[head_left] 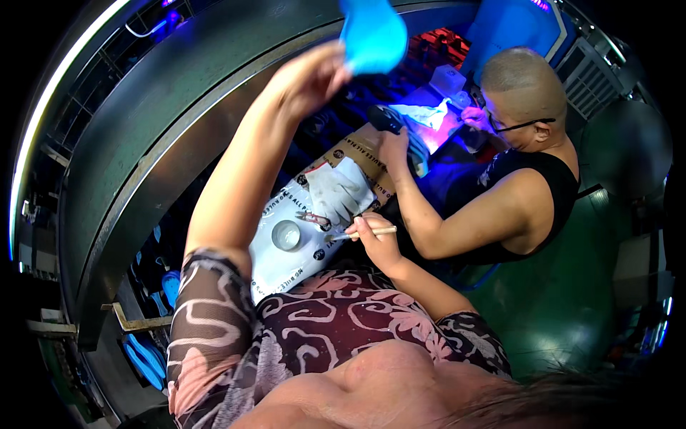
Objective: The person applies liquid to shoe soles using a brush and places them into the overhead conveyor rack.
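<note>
Sole piece [375, 37], blue, is at L hand's [319, 80] fingertips, curled on its near edge; prob. light, bendy, best pinched by rim. R hand [376, 244] grips brush [386, 230], cup [287, 234] to its left.

A glossy green floor [550, 307] spreads at right, catching a pale reflection. A long dark-green bench [171, 93] with a metal edge runs from left to far. A white strip light [44, 91] shines leftmost; far right, a blue cabinet [511, 32] adjoins a grey slatted panel [589, 82].
</note>
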A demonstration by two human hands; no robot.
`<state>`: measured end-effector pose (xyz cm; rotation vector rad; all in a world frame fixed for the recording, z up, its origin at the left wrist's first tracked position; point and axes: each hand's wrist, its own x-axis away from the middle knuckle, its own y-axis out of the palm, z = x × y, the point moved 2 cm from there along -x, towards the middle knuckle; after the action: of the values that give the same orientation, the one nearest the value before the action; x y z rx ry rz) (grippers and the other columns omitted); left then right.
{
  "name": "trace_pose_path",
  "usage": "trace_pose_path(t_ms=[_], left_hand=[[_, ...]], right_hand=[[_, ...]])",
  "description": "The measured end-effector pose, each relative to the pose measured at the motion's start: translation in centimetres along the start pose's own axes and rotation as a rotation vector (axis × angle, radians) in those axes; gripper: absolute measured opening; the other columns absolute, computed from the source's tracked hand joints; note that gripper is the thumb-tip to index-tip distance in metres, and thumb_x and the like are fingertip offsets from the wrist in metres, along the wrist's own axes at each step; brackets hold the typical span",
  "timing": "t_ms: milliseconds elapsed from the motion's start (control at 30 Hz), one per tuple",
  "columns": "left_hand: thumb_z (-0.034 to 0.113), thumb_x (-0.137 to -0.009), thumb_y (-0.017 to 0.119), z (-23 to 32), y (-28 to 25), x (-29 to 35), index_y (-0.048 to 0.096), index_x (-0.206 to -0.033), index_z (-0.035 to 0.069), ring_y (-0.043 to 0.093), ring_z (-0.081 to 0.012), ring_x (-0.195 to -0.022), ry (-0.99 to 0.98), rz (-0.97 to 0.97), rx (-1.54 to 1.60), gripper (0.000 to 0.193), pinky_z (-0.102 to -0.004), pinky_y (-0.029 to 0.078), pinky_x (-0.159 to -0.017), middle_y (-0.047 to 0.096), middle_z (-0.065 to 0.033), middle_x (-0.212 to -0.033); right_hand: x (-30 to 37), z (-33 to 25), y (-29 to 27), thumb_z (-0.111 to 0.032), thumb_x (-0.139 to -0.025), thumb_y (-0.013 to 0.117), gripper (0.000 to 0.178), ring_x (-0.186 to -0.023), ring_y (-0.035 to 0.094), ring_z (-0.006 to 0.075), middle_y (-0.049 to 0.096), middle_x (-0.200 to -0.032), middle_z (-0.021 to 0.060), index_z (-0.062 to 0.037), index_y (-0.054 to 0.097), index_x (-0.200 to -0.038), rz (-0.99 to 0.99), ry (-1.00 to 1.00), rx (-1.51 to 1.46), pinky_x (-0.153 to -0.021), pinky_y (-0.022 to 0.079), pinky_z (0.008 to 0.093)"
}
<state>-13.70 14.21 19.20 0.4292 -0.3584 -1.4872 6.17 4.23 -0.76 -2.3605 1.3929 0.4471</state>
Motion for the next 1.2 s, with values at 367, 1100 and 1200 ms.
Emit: trace_pose_path(t_ms=[367,1100,1200], left_hand=[[0.023,-0.088,0.055,-4.4,-5.9,11.2,0.049,-0.118,-0.001,0.06,-0.018,-0.086,0.194,0.183,-0.348,0.039,-0.0277,0.048,-0.077,0.059,-0.0102,-0.088],[0.011,-0.077,0.052,-13.5,-23.3,56.5,0.048,-0.112,0.001,0.052,-0.0121,-0.066,-0.254,1.494,-0.649,0.036,-0.0279,0.044,-0.06,0.053,-0.0032,-0.079],[0.014,-0.081,0.054,-11.3,-19.3,53.6,0.053,-0.103,0.002,0.055,-0.0123,-0.067,-0.052,1.471,-0.088,0.025,-0.024,0.044,-0.056,0.058,-0.0028,-0.087]], right_hand=[[0.8,1.8,1.0,-0.015,-0.089,0.048,0.031,-0.055,0.055,0.0161,0.058,-0.058,0.0073,0.0,0.063,-0.067,-0.032,0.047,-0.012,-0.058,0.043,0.0288],[-4.0,2.2,7.6,-0.022,-0.087,0.053,0.027,-0.064,0.057,0.0161,0.061,-0.069,0.008,-0.0004,0.064,-0.076,-0.397,0.135,0.055,-0.062,0.044,0.0268],[-4.5,3.1,9.5,-0.021,-0.081,0.059,0.021,-0.066,0.058,0.0242,0.061,-0.069,0.0113,-0.0027,0.064,-0.071,-0.488,0.052,0.194,-0.062,0.045,0.0308]])
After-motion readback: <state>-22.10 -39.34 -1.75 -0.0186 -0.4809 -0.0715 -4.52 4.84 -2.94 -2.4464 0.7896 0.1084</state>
